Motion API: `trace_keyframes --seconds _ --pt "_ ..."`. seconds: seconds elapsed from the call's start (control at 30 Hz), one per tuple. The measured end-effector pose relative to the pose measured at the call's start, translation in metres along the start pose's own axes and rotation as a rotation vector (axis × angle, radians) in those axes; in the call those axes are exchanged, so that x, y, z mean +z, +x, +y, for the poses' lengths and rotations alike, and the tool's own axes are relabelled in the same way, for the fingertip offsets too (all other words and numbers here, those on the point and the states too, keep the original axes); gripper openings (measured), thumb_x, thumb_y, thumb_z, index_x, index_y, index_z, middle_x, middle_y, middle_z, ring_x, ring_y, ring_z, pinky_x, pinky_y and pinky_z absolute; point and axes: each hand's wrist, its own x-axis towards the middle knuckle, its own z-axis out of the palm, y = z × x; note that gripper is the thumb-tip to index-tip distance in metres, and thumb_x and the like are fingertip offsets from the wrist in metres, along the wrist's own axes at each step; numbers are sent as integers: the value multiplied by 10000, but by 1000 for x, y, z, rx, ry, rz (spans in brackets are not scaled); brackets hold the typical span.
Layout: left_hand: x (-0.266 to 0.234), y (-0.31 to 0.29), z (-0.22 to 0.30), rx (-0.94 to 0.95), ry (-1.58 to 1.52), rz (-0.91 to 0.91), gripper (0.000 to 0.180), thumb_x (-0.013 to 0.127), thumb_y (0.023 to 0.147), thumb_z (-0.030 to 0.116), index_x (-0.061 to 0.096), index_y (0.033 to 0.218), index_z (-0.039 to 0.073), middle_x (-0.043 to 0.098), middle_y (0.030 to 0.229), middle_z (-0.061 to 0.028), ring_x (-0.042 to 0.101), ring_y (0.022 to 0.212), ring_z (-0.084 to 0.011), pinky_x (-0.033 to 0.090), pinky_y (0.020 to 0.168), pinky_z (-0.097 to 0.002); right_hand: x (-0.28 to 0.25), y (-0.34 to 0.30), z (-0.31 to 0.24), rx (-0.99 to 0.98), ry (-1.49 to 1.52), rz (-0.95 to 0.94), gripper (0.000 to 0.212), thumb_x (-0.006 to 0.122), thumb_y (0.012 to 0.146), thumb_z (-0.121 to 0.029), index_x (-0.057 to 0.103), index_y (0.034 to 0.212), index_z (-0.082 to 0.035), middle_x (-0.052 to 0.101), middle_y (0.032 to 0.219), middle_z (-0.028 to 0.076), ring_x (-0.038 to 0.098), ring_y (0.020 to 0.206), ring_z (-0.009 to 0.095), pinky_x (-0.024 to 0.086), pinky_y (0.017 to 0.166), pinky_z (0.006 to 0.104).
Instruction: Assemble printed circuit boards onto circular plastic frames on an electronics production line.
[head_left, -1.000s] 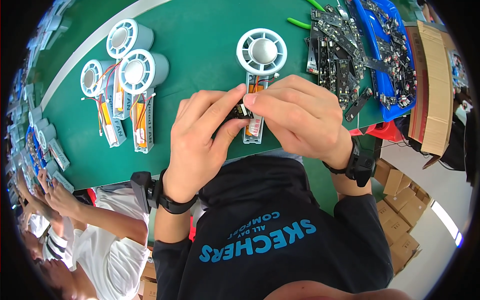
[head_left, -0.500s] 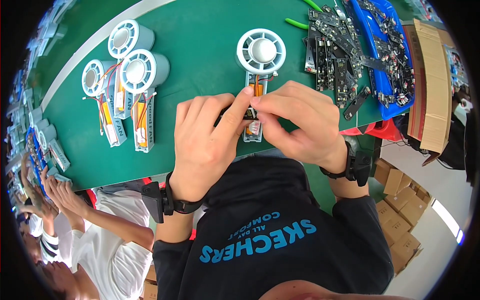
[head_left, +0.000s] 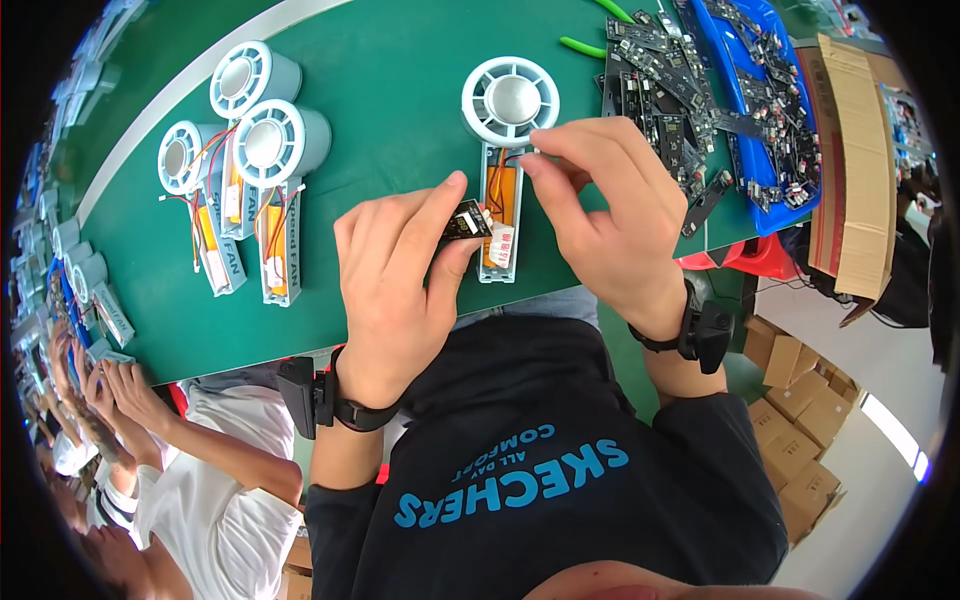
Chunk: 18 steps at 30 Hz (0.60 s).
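A handheld fan (head_left: pixel 511 101) lies on the green table in front of me, its round light-grey head away from me. Its handle casing is uncovered, with an orange battery (head_left: pixel 505 196) and thin wires inside. Left of the handle, my left hand (head_left: pixel 392 275) pinches a small black circuit board (head_left: pixel 466 222) between thumb and fingers; a white label sits beside it, over the battery. My right hand (head_left: pixel 622 220) is closed at thumb and forefinger just below the fan head, on the small white connector of a wire; the fingertips partly hide it.
Several similar fans (head_left: pixel 265 145) with uncovered handles stand clustered on the left. Black circuit boards (head_left: pixel 660 90) are piled at the right, by a blue tray (head_left: pixel 765 200) with more boards. A green cable (head_left: pixel 582 47) lies behind them. A co-worker (head_left: pixel 225 440) works at the left.
My hands have moved apart. The right hand has gone up from the board to the wire near the fan head; the left has drawn the board leftward, uncovering the battery.
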Motion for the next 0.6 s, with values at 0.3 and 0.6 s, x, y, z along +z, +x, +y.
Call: trace_keyframes --seconds 0.3,0.6 --pt "-3 13 -8 31 -132 -32 496 733 803 -51 692 1281 79 669 1177 -122 654 1030 -308 506 899 -409 8 -3 3 -93 205 -45 191 711 876 110 712 1047 24 710 1022 152 675 710 148 548 591 244" --pt "-10 30 -14 75 -196 -122 513 733 757 -126 715 1232 66 650 1193 -151 660 1066 -336 570 854 -402 -2 -2 -8 412 620 -295 227 600 974 63 672 1184 15 716 1051 120 666 760 109 540 648 242"
